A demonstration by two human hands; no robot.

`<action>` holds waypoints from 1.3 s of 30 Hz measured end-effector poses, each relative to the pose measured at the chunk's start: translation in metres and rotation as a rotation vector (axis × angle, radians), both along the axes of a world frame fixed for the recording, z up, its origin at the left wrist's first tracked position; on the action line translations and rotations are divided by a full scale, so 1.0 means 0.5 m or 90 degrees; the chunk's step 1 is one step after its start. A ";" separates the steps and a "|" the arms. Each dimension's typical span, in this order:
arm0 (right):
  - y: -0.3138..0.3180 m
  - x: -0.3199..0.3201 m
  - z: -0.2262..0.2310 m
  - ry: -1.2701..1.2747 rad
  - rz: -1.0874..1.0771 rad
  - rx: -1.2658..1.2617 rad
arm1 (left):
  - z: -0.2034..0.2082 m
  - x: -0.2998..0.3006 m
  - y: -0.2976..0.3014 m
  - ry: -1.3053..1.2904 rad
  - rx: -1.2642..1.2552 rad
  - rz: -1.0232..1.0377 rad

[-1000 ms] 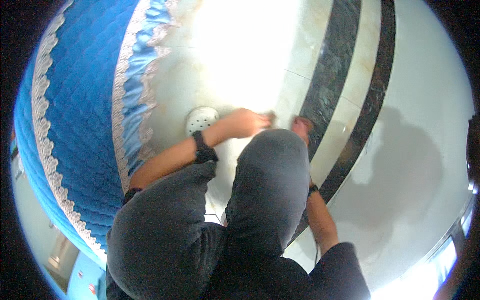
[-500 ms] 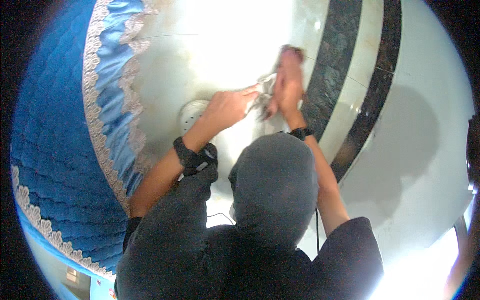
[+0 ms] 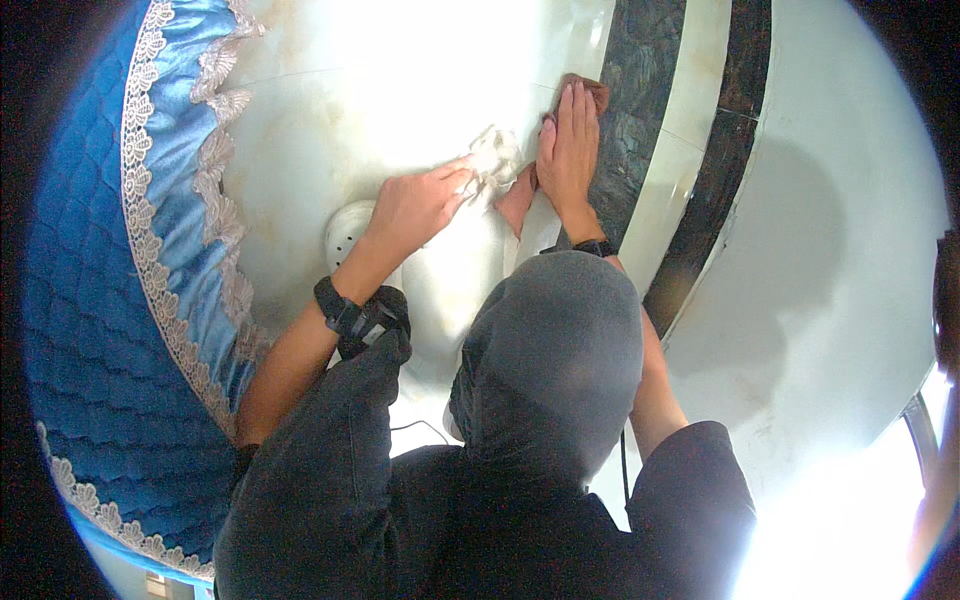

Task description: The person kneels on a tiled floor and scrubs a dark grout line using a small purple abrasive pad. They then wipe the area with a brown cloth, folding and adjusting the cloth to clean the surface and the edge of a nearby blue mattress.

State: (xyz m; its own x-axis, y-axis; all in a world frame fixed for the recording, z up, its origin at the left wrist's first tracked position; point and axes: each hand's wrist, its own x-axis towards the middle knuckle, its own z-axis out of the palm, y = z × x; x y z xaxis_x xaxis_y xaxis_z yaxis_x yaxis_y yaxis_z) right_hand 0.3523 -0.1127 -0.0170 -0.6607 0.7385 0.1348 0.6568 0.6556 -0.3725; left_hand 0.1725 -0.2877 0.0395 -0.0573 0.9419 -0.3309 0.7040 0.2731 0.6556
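My left hand has its fingers closed on a crumpled white cloth or tissue, low over the pale floor. To the right of it, my right hand lies flat, fingers stretched out, pressing on a brownish-red cloth. That cloth shows past the fingertips and again beside the palm; its middle is hidden under the hand. The right hand rests where the pale floor meets a dark marbled strip.
A blue quilted bed cover with lace trim hangs at the left. A white clog with holes is behind my left forearm. My grey-clad knee rises between my arms. Beyond the dark strips at right stands a white wall.
My hands have moved apart. The left one has drawn slightly left with the white cloth; the right one, blurred before, now lies flat on the brownish-red cloth. The whole view has shifted a little.
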 end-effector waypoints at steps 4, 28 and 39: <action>-0.013 0.025 0.015 -0.014 0.039 -0.054 | -0.017 -0.016 -0.009 0.056 0.055 0.025; -0.004 0.102 -0.001 0.018 0.037 -0.109 | -0.008 0.112 0.043 0.011 0.105 -0.304; -0.047 0.031 -0.054 -0.057 -0.228 0.053 | -0.071 0.138 0.004 0.041 0.119 -0.115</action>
